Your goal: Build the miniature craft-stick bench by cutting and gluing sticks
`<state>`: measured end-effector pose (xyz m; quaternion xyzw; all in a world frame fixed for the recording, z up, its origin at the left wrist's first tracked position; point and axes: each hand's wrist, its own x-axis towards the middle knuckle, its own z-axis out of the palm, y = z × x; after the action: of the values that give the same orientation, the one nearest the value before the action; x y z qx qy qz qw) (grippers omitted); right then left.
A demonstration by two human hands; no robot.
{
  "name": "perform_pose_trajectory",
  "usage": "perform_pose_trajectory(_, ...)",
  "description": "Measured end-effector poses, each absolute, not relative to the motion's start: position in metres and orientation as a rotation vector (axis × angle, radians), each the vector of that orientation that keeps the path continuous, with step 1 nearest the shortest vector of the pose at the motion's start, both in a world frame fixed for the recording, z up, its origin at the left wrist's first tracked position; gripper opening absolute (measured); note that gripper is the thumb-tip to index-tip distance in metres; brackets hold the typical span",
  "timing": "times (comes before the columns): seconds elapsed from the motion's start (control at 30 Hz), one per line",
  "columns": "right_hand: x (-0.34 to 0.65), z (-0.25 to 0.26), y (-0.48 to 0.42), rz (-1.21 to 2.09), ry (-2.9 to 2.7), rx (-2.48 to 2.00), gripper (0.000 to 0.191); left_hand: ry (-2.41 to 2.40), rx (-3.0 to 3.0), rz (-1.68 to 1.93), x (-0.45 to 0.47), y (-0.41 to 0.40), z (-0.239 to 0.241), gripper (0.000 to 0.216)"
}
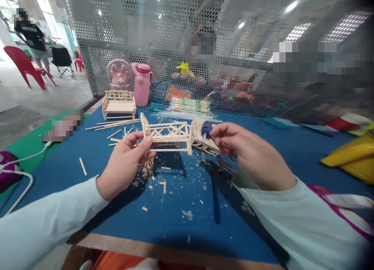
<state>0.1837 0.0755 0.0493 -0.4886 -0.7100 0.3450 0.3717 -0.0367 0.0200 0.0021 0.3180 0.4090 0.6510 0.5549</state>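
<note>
My left hand (130, 159) grips a small chair-like frame (168, 133) of thin wooden sticks by its left end, thumb in front, raised above the table. To its right, my right hand (242, 149) pinches a dark blue cap (206, 128) with a short whitish stem pointing down. Behind the cap, close to the frame's right end, rests another wooden stick piece (201, 139) with a solid pale panel. A finished-looking miniature wooden bench (119, 105) stands upright at the back left. Loose thin sticks (115, 124) lie in front of it.
A blue table (187, 196) carries wood scraps (146, 166) and a dark blue flat tool (215, 200). At the back stand a pink bottle (142, 87) and packs of sticks (189, 105), before a perforated metal screen (140, 32). A yellow object (350, 157) lies right. Other people are beyond.
</note>
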Motion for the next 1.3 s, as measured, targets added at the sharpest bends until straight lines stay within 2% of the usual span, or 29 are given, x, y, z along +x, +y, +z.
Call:
perform_pose_trajectory(0.2, 0.19, 0.018, 0.071, 0.875, -2.058, -1.173, 0.013, 0.889, 0.732, 1.558, -0.045, 0.025, 0.001, 0.025)
perform_pose_trajectory(0.33, 0.185, 0.007, 0.076, 0.934, -1.93, -1.121, 0.006, 0.91, 0.88, 1.517, -0.04, 0.022, -0.006, 0.027)
perform_pose_trajectory(0.47, 0.185, 0.011, 0.08, 0.972, -1.617, -1.049, 0.035, 0.99, 1.107, 1.469, -0.034, 0.017, -0.012, 0.025)
perform_pose_trajectory(0.57, 0.187, 0.016, 0.081, 0.993, -1.529, -1.084, 0.042, 1.027, 1.238, 1.46, -0.033, 0.014, -0.015, 0.023)
perform_pose_trajectory(0.73, 0.187, 0.018, 0.077, 0.873, -1.531, -1.125, 0.027, 1.02, 1.33, 1.483, -0.031, 0.012, -0.018, 0.018)
perform_pose_trajectory(0.87, 0.183, 0.021, 0.066, 0.418, -1.588, -1.139, 0.014, 1.083, 1.405, 1.549, -0.025, 0.011, -0.021, 0.018)
perform_pose_trajectory(0.97, 0.176, 0.023, 0.051, 0.185, -1.657, -1.103, 0.019, 1.157, 1.51, 1.592, -0.02, 0.01, -0.024, 0.018)
perform_pose_trajectory(1.07, 0.162, 0.021, 0.035, 0.146, -1.816, -1.042, 0.022, 1.178, 1.605, 1.627, -0.018, 0.009, -0.025, 0.016)
perform_pose_trajectory(1.3, 0.142, 0.008, 0.026, 0.133, -1.96, -0.897, 0.01, 1.127, 1.664, 1.658, -0.018, 0.009, -0.026, 0.013)
